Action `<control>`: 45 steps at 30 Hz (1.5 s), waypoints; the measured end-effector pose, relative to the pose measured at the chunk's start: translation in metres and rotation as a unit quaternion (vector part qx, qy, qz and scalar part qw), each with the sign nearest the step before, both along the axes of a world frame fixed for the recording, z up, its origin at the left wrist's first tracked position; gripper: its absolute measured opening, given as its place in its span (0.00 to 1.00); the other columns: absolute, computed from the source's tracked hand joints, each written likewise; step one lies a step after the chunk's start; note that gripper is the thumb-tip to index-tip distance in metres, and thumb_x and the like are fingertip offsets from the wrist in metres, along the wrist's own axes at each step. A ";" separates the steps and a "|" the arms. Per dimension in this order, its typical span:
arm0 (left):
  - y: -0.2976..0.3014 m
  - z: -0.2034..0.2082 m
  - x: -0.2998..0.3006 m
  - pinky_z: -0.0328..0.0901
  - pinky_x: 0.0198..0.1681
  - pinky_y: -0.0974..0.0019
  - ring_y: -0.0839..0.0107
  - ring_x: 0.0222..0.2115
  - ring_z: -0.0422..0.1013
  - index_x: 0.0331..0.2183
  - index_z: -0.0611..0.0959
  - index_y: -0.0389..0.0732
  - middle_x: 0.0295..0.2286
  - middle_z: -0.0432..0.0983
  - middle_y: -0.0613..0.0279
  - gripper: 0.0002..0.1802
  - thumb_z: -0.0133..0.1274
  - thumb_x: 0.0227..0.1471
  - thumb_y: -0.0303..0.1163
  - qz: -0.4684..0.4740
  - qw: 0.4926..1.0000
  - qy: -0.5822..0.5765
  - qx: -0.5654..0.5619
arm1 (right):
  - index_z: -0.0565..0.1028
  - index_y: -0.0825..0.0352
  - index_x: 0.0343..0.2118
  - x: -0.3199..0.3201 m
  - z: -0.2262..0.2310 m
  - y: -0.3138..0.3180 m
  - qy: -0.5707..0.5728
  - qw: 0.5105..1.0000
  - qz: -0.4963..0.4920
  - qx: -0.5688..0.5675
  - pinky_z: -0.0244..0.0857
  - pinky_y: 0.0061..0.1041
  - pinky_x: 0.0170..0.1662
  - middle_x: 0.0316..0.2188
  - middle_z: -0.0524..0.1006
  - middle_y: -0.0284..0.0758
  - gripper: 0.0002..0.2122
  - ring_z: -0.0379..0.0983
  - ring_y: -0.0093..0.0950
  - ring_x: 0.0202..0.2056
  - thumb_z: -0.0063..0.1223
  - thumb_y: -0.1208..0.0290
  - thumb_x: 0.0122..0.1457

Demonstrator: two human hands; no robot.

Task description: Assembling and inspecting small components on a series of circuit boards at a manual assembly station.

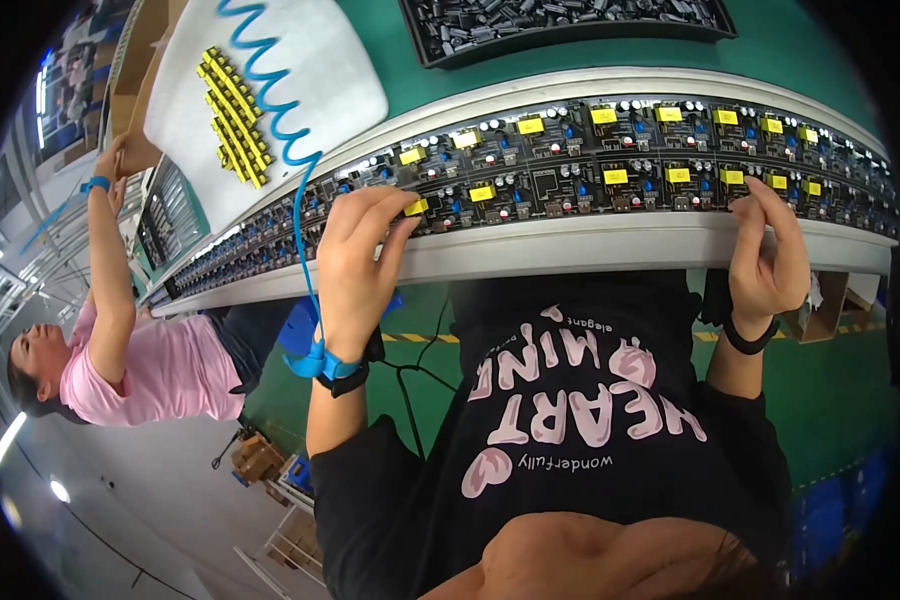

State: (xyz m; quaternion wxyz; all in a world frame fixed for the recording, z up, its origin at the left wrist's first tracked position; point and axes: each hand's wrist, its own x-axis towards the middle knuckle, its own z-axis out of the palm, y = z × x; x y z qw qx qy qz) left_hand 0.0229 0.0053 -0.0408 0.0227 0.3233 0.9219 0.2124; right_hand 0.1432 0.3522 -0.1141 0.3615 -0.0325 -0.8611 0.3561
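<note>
My left hand [355, 265] pinches a small yellow block-shaped component [416, 207] between thumb and fingertips, slightly tilted over the near row of black circuit boards [548, 190]. At the right, my right hand [773, 255] has its index finger stretched toward a yellow component [733, 177] seated on a near-row board. Its other fingers are bent, and I see nothing held in them. More yellow blocks sit on the boards in both rows, among blue and white parts. A blue wrist strap [320, 362] with a coiled blue cord [288, 130] is on my left wrist.
Pale metal rails [610, 243] flank the boards. Beyond lies a white sheet [340, 70] carrying rows of yellow components [235, 115]. A black tray [570, 38] of dark cylindrical parts stands at the far side. At left, a person in pink [155, 370] reaches toward a cardboard box [140, 140].
</note>
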 end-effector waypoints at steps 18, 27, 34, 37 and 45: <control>0.003 -0.014 -0.002 0.67 0.46 0.59 0.57 0.40 0.74 0.37 0.84 0.37 0.36 0.81 0.56 0.14 0.64 0.44 0.18 -0.015 1.000 0.007 -0.001 | 0.78 0.80 0.41 0.001 0.000 -0.003 -0.001 1.000 -0.010 -0.016 0.70 0.18 0.29 0.30 0.82 0.42 0.11 0.78 0.25 0.26 0.53 0.94 0.55; -0.002 -0.017 -0.008 0.68 0.43 0.58 0.56 0.39 0.73 0.37 0.84 0.39 0.36 0.80 0.60 0.15 0.64 0.43 0.20 -0.057 0.998 0.013 -0.001 | 0.74 0.84 0.42 0.004 0.000 -0.001 -0.023 1.000 0.004 -0.009 0.76 0.23 0.33 0.33 0.81 0.48 0.09 0.79 0.28 0.28 0.50 0.92 0.59; -0.004 -0.018 -0.007 0.69 0.44 0.59 0.58 0.39 0.74 0.37 0.84 0.39 0.37 0.81 0.61 0.16 0.65 0.42 0.20 -0.076 0.996 0.037 -0.020 | 0.73 0.85 0.43 0.005 0.000 -0.002 -0.032 0.999 0.002 -0.012 0.77 0.24 0.34 0.34 0.81 0.49 0.09 0.79 0.28 0.29 0.49 0.93 0.59; -0.001 -0.017 -0.002 0.69 0.44 0.59 0.58 0.40 0.74 0.38 0.84 0.39 0.37 0.81 0.61 0.17 0.65 0.41 0.20 -0.067 0.997 0.041 -0.027 | 0.73 0.85 0.43 0.007 -0.001 -0.001 -0.044 0.999 0.001 -0.009 0.77 0.24 0.34 0.34 0.80 0.49 0.09 0.78 0.28 0.29 0.48 0.93 0.59; 0.005 -0.015 0.005 0.69 0.44 0.58 0.57 0.40 0.74 0.37 0.84 0.38 0.38 0.80 0.59 0.17 0.66 0.41 0.20 -0.027 0.996 0.064 -0.061 | 0.73 0.85 0.43 0.007 0.001 -0.002 -0.043 0.999 -0.004 -0.022 0.77 0.24 0.34 0.34 0.80 0.50 0.10 0.79 0.29 0.29 0.48 0.94 0.59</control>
